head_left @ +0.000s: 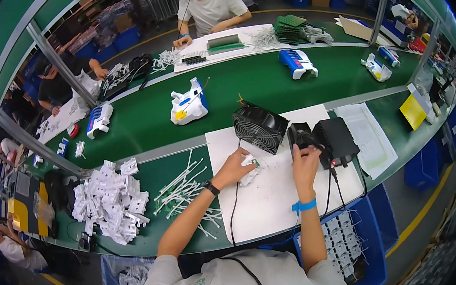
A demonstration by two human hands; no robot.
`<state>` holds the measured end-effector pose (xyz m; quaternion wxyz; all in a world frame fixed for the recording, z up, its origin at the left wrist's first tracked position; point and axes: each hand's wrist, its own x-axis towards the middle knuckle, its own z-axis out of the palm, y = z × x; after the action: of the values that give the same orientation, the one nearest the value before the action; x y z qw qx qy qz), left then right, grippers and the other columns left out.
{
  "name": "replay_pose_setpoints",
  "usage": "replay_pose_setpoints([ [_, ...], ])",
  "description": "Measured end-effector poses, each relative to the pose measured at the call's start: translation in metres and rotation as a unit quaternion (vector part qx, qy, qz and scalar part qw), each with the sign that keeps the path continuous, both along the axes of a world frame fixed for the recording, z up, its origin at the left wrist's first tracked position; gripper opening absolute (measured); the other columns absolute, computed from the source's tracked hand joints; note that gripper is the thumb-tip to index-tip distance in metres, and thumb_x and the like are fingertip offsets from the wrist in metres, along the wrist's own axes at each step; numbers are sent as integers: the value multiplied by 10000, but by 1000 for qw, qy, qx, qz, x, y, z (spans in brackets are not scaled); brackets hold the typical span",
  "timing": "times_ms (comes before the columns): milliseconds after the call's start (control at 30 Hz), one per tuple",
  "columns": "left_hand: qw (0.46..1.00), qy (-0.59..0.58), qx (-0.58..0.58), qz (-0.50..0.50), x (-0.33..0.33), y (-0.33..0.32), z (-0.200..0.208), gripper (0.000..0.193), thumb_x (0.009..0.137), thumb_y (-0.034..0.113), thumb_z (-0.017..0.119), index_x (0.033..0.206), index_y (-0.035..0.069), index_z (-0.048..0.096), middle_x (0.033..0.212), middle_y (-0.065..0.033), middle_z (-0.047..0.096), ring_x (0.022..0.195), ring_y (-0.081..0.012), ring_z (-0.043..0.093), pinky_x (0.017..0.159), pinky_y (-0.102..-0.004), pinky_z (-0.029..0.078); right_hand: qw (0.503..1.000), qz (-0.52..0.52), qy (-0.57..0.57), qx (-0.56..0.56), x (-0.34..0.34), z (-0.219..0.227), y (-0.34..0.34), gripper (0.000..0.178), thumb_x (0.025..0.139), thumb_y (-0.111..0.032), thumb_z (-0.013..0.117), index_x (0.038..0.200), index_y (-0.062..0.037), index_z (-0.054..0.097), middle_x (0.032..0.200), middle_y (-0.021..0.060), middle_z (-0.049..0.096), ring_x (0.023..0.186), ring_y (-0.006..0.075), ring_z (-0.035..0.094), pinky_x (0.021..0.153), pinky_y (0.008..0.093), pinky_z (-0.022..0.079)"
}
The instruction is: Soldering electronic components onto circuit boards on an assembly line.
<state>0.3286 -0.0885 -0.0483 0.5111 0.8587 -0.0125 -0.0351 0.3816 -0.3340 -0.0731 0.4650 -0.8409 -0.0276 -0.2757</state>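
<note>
My left hand [231,169], a dark band at its wrist, pinches a small white plastic part [250,174] with a bit of green circuit board on it, held over the white work sheet [270,217]. Farther right, my right hand [307,161], with a blue wrist strap [304,206], has its fingers closed round a black handle that looks like a soldering iron. Its tip is hidden in or beside the dark stand [298,132]. A black power box [336,141] with leads stands just right of that hand. Between and beyond both hands is a black fan [260,128].
A heap of white plastic parts [112,199] and green boards with white wires [183,193] lie to the left. Blue-and-white housings [190,103] stand on the green conveyor [152,120]. Blue bins [366,259] sit below right. A co-worker [212,8] sits across.
</note>
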Motion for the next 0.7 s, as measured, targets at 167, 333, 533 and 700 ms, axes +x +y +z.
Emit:
replay_pose_setpoints([
  [167,999,-34,31,2,11,-5,-9,538,844,294,822,1194,-62,621,1092,-275,705,1085,-328,687,916,-371,533,987,-26,75,143,5,33,-3,398,958,-186,722,1121,48,444,767,159,632,692,330,643,672,424,493],
  [333,998,-40,45,-17,12,-3,3,510,839,276,817,1216,-31,664,1114,-258,701,1105,-352,680,929,-389,534,985,-32,49,162,6,43,-11,360,995,-183,681,1189,-5,435,774,121,645,683,227,640,621,365,482],
  [533,983,-111,142,-47,6,-1,7,438,891,255,743,1277,54,685,1087,-203,631,1034,-368,617,913,-419,499,983,0,28,184,-3,60,-16,125,961,-98,696,998,8,641,752,73,687,612,105,612,580,251,473],
  [700,970,-149,187,-44,2,1,1,419,933,246,687,1317,79,674,1159,-192,583,1123,-353,543,984,-420,448,983,-15,-9,181,-38,82,-29,99,932,-27,695,1006,15,644,791,49,679,691,78,596,627,228,474],
])
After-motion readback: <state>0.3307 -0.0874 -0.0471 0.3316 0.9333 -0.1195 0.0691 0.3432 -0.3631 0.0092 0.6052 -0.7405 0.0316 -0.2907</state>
